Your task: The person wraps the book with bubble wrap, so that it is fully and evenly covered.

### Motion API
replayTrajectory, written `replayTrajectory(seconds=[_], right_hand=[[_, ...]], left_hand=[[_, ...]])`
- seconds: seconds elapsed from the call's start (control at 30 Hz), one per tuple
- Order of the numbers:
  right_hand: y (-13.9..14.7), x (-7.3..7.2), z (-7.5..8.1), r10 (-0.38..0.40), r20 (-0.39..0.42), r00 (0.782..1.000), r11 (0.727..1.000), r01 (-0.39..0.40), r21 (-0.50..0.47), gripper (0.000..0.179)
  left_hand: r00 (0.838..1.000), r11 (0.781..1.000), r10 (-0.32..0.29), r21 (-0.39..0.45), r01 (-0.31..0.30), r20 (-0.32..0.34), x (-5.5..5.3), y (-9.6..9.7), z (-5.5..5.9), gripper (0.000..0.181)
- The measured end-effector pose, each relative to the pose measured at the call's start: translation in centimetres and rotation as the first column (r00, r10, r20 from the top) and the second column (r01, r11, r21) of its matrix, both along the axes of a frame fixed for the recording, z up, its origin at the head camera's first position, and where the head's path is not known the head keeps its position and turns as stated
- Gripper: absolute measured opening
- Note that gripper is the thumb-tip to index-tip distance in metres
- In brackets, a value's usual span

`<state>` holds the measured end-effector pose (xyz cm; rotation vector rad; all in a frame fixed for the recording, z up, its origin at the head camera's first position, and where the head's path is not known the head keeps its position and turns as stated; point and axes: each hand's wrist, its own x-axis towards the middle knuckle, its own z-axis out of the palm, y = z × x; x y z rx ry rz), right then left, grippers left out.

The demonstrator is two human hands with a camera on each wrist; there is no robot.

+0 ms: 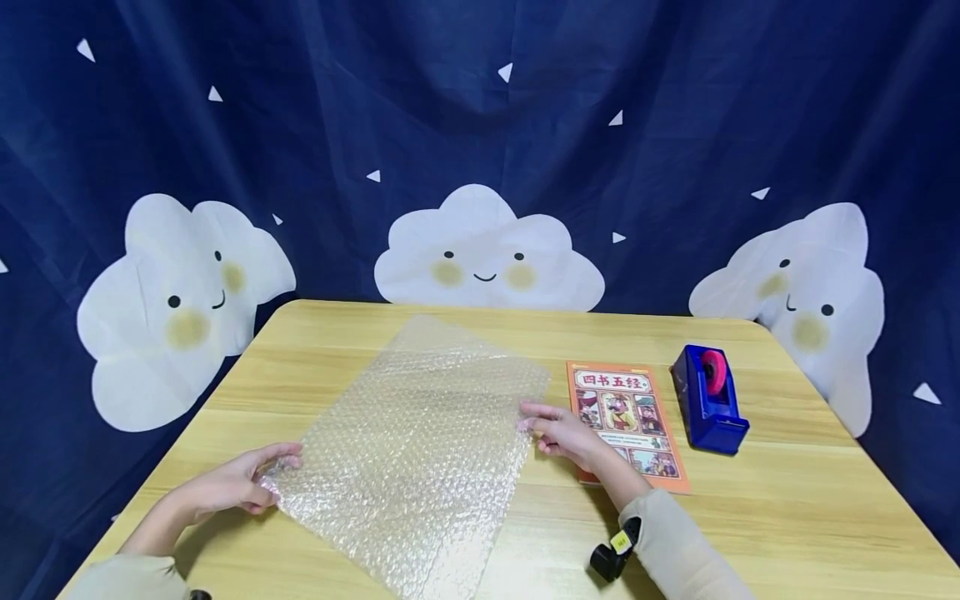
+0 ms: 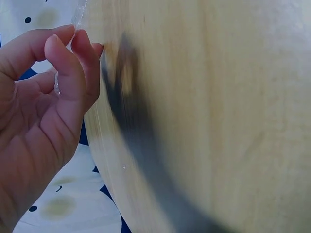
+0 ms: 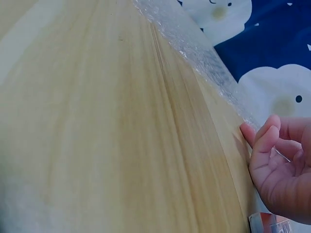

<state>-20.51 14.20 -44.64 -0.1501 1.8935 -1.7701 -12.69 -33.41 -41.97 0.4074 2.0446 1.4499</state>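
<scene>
A clear sheet of bubble wrap (image 1: 420, 425) stretches between both hands over the wooden table, tilted so its near corner runs off the bottom of the head view. My left hand (image 1: 232, 482) pinches its left corner between thumb and fingers. On the opposite side, my right hand (image 1: 564, 433) pinches the right edge of the sheet. The right forearm passes over an orange book (image 1: 626, 417) with cartoon pictures and Chinese characters on its cover. In the right wrist view, the bubble wrap (image 3: 194, 58) runs as a slanting strip up from the fingertips.
The wooden table (image 1: 810, 508) has rounded far corners. A blue tape dispenser (image 1: 708, 400) with a pink roll stands right of the book. Behind the table hangs a dark blue curtain (image 1: 480, 108) with white clouds and small triangles.
</scene>
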Motion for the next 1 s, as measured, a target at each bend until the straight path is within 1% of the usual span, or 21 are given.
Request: replayTrajectory(seconds=[0.1,0.33,0.67,0.9,1.0], right_hand=[[0.0,0.1,-0.1,0.004,-0.002,1.0,1.0,-0.004,0.001,0.05],[0.3,0.6,0.0,0.004,-0.014,1.0,1.0,-0.004,0.012,0.051],[0.6,0.9,0.1,0.005,-0.011,1.0,1.0,-0.005,0.008,0.053],[0.8,1.4,0.5,0.035,-0.079,0.996,0.999,-0.034,0.008,0.056],[0.8,1.5,0.6,0.032,-0.067,0.997,0.999,-0.03,0.029,0.055]], left_hand=[[1.0,1.0,-0.005,0.01,0.005,0.006,0.0,-0.1,0.0,0.078],[1.0,1.0,0.009,-0.025,-0.009,-0.001,-0.3,0.1,-0.1,0.079],[0.999,1.0,-0.028,-0.013,0.028,-0.028,-1.0,0.0,0.3,0.077],[0.997,0.999,-0.036,-0.004,0.036,-0.063,-1.2,-0.1,0.1,0.074],[0.997,0.999,-0.041,0.022,0.042,-0.072,-1.3,-0.2,0.1,0.067]])
